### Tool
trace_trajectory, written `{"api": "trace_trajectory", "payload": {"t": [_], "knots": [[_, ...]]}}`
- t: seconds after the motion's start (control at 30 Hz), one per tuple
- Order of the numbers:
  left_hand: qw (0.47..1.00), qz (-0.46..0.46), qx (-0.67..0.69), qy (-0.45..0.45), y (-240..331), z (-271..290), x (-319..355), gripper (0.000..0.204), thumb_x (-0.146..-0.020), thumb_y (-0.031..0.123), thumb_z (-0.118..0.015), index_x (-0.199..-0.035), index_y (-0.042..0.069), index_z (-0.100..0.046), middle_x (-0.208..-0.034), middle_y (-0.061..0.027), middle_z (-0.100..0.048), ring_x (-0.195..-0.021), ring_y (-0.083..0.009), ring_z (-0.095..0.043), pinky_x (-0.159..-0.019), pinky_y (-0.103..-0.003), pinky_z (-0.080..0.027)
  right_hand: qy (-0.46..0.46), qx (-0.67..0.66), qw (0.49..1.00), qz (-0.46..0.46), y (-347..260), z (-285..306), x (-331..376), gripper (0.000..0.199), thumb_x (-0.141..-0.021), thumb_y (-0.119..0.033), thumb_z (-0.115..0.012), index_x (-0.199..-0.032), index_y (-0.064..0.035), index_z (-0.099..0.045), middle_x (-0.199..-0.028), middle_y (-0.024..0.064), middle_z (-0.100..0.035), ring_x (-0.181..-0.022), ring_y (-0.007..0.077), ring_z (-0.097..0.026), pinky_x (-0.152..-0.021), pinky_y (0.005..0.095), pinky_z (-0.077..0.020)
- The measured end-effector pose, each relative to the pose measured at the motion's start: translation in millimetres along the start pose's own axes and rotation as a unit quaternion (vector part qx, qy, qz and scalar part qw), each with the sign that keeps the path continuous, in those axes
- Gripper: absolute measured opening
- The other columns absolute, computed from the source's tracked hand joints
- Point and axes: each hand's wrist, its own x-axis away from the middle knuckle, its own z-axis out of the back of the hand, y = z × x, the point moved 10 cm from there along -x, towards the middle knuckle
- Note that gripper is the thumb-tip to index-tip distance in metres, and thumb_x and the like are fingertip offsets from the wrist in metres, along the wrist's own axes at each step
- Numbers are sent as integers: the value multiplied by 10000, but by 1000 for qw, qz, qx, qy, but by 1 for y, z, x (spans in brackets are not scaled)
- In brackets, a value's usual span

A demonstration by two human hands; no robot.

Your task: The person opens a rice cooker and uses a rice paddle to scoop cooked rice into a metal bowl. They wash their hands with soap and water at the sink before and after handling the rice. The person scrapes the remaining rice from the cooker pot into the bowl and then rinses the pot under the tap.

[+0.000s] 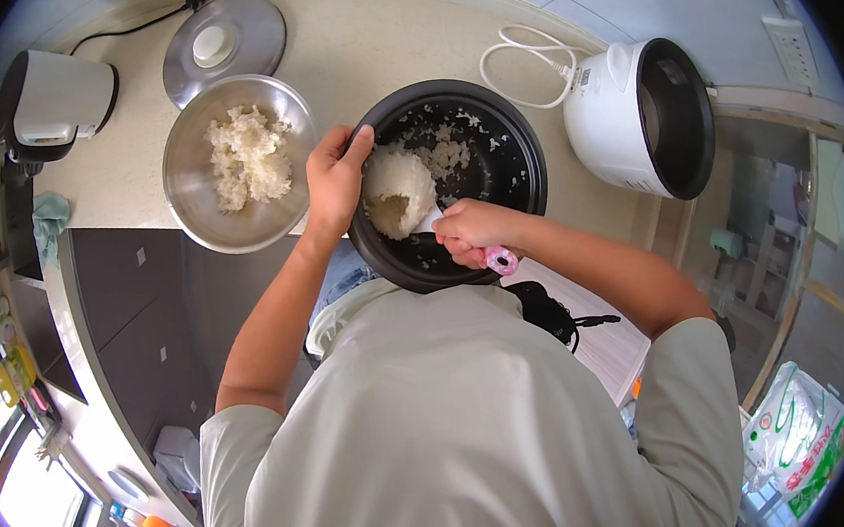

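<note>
A black cooker pot (517, 200) sits at the counter's front edge, tilted towards me. My left hand (336, 181) is closed on its left rim, thumb on top. In my right hand (479, 230) is a rice paddle (501, 260) with a pink handle end; its white blade reaches into the pot against a large clump of cooked rice (399, 177). Rice hides most of the blade. Loose grains stick to the pot's inner wall and bottom. Just left of the pot stands a steel bowl (187, 189) with a heap of cooked rice (250, 156) in it.
A white rice cooker body (606, 132) lies on its side at the right, its white cord (514, 50) looped behind. At the back left are a round metal lid (257, 42) and a white appliance (57, 105). A plastic bag (797, 436) is at the lower right.
</note>
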Motion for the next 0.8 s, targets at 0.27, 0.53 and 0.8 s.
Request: {"api": "trace_trajectory", "payload": {"t": [0.27,0.53,0.8], "knots": [[999,14,26,34,-7,15,6,245,-867,211,-564,-713,23,-531,-621,51,-417,-594,-38,-350,-520,-210,-298,10,123,988,97,-25,10,-13,211,-903,-174,-361,-813,10,-412,-486,40,-398,-355,134,-389,-337,297,-346],[994,90,62,0,-10,5,11,318,-872,319,-565,-701,53,-530,-620,69,-423,-584,-30,-359,-518,-200,-314,67,203,967,139,-30,28,-9,252,-914,-195,-359,-831,33,-424,-489,55,-418,-347,147,-404,-333,319,-359],[992,1,126,17,66,-4,39,311,-890,313,-546,-681,84,-524,-636,87,-413,-600,-18,-330,-519,-191,-294,148,305,917,211,-70,20,66,268,-933,-206,-359,-775,7,-399,-497,61,-424,-349,159,-426,-361,330,-357]]}}
